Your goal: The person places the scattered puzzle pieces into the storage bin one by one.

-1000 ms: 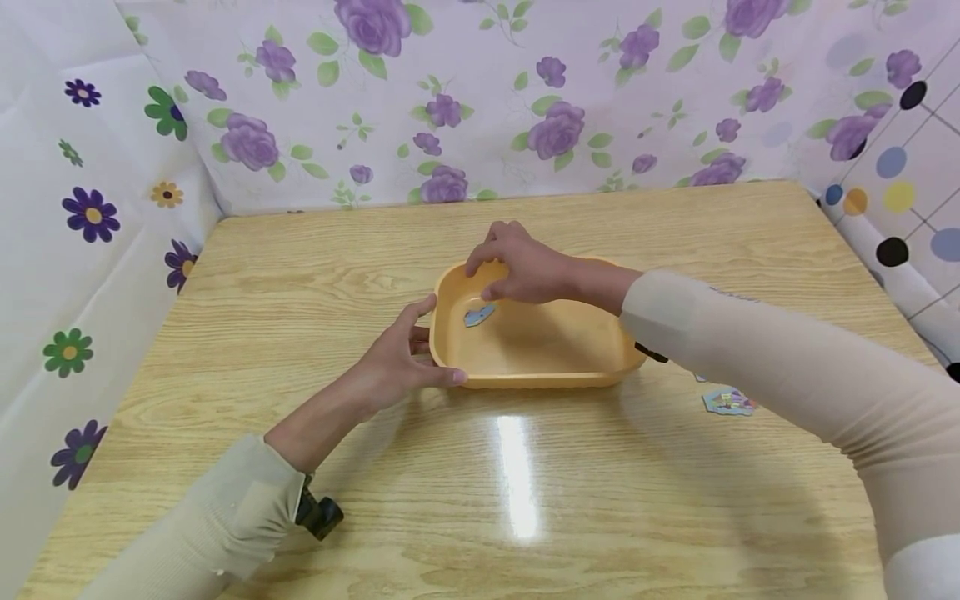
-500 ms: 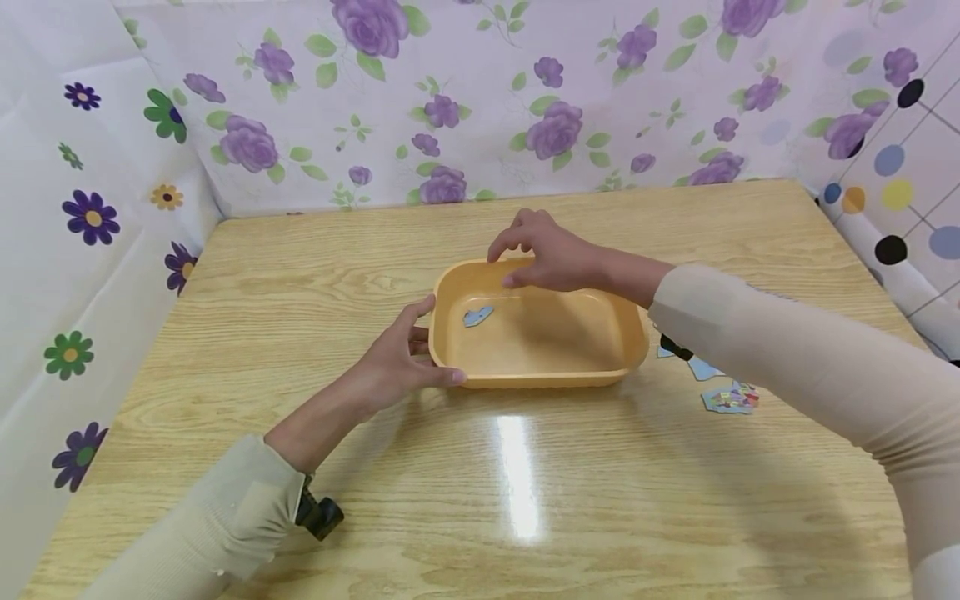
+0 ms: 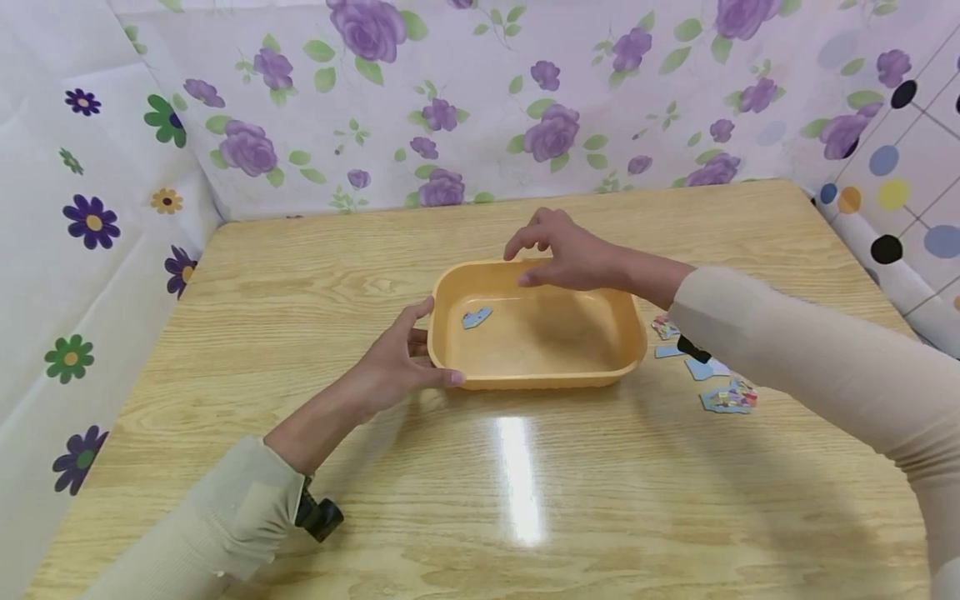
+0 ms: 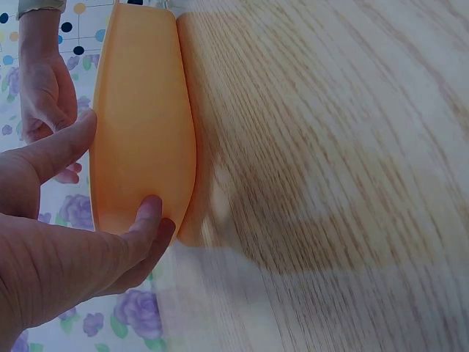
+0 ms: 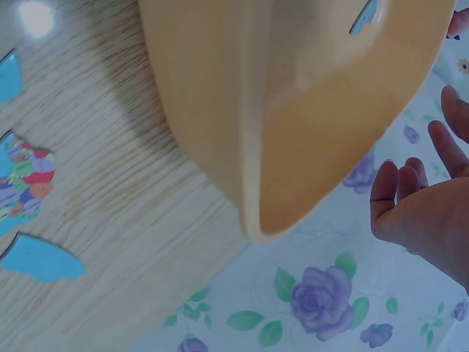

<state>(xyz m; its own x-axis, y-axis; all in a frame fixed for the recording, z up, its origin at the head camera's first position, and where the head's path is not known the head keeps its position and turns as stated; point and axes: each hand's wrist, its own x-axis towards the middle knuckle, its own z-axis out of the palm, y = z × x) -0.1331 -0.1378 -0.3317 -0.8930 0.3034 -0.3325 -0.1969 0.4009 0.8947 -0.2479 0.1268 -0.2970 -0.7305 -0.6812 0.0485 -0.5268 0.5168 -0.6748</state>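
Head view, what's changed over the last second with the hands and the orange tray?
The right hand has moved right, farther from the small blue piece in the orange tray. The right sleeve shifted with it, uncovering more pieces on the table. Nothing was visibly gripped or released. The left hand still holds the tray's left end; tray and blue piece stayed put.

Round the tray (image 3: 540, 382), bare bench (image 3: 600, 492) leaves passage at 6 and 10 o'clock. The left hand (image 3: 397, 364) blocks 8 to 9; the right hand (image 3: 567, 254) hangs at 12 to 1, its sleeve (image 3: 787, 358) barring 3 to 4, where loose pieces (image 3: 726, 400) lie. Inside, only one cutout (image 3: 477, 317) at 9 obstructs.
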